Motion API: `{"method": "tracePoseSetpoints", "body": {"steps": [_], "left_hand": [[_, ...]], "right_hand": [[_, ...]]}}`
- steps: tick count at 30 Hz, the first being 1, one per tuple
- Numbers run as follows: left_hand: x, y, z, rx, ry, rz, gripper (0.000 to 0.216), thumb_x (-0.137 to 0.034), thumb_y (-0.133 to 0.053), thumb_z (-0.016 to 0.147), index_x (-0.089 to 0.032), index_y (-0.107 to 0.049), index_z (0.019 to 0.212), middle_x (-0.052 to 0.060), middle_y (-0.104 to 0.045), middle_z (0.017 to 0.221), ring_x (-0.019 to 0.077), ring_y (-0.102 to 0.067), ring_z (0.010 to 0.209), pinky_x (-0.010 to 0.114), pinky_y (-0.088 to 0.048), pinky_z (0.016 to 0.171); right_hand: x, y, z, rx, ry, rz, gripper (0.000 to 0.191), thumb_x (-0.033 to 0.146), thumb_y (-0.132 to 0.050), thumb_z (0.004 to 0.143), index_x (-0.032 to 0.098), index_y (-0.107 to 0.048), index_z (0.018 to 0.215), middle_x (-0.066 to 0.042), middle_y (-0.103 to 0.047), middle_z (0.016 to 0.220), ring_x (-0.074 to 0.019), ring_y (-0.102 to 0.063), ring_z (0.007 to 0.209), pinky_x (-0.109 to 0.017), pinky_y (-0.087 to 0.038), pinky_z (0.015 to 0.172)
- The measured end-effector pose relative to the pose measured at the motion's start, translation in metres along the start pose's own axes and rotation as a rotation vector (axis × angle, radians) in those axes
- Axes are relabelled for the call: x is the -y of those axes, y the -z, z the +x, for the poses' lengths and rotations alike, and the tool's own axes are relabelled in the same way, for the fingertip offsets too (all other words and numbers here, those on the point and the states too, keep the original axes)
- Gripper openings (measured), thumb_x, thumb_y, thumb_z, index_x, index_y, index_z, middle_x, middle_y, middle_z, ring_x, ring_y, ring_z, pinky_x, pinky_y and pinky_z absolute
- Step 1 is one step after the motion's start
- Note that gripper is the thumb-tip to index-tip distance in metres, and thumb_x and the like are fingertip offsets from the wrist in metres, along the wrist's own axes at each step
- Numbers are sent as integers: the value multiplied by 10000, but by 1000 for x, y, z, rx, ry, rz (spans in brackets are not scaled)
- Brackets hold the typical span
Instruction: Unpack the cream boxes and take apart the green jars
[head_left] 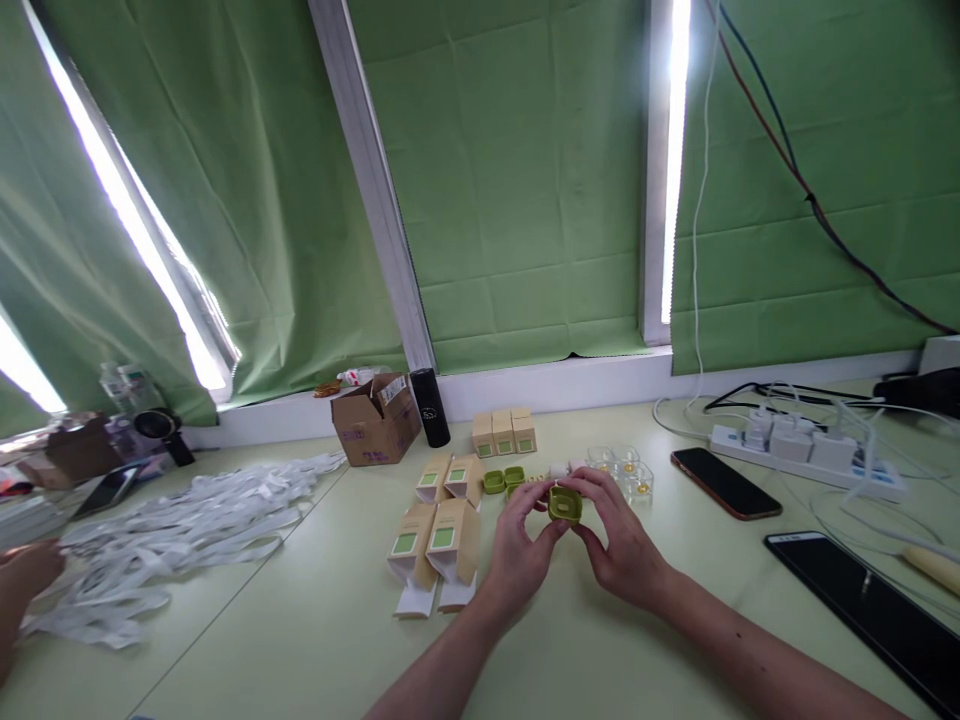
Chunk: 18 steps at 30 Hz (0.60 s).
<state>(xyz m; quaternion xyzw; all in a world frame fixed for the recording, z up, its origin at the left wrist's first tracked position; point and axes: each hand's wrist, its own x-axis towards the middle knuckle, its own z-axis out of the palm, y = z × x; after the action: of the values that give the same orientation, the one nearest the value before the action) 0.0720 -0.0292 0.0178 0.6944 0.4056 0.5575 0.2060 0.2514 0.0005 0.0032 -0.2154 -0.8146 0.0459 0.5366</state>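
Head cam: L hand [519, 548] and R hand [626, 545] are both on one small olive-green container [564, 506], fingers of each closed round its sides w/ thumbs at the lower edge. It's held up over the counter [300, 640], open side tipped toward the cam, so you can see a pale spot in the middle, too small to ID tbh.

Just behind the L hand there's a few more green pieces [504, 480] on the counter. Clear cups [621, 468] w/ gold-ish bits sit a bit behind the R hand. Left of the hands: four tan boxes [454, 530] in two rows, front two w/ white flaps hanging out. More small tan boxes [504, 433] farther back, lined up side by side.

Rest of the stuff, fwiw: open cardboard box [367, 430] next to a black cylinder [430, 408] by the wall, big pile of white straps [202, 530] on the L w/ another person's hand [30, 575] near it. On the R, a phone [726, 482], a black tablet [862, 620] & a loaded power strip [802, 458].
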Motion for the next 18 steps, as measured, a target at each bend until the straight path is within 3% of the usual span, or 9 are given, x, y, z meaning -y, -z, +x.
{"method": "tracePoseSetpoints", "body": {"steps": [9,13,18], "left_hand": [[2,-1,1,-106,60,44,408,-114,-765,769,-213,-713,1162,70,-708,1138,218,-664,984,376,-567,890],[2,0,-1,-118,-10,128,398,-100,-775,772,-219,-710,1146,78,-701,1150,248,-657,1052,414,-560,936],[1,0,-7,-66,-130,232,439,-88,-776,809,-243,-684,1209,87,-689,1190,278,-640,1150,464,-543,1009]], "right_hand": [[4,6,3,-25,20,-23,532,56,-483,933,226,-500,1437,-169,-538,1373,-326,-514,1346,-578,-512,1108],[5,6,7,-111,55,-122,436,91,-576,933,260,-623,1333,-132,-606,1168,-323,-589,1160,-545,-569,960],[4,7,9,-97,66,-193,343,93,-594,927,278,-725,1184,-97,-607,1005,-293,-579,1003,-490,-572,837]]}}
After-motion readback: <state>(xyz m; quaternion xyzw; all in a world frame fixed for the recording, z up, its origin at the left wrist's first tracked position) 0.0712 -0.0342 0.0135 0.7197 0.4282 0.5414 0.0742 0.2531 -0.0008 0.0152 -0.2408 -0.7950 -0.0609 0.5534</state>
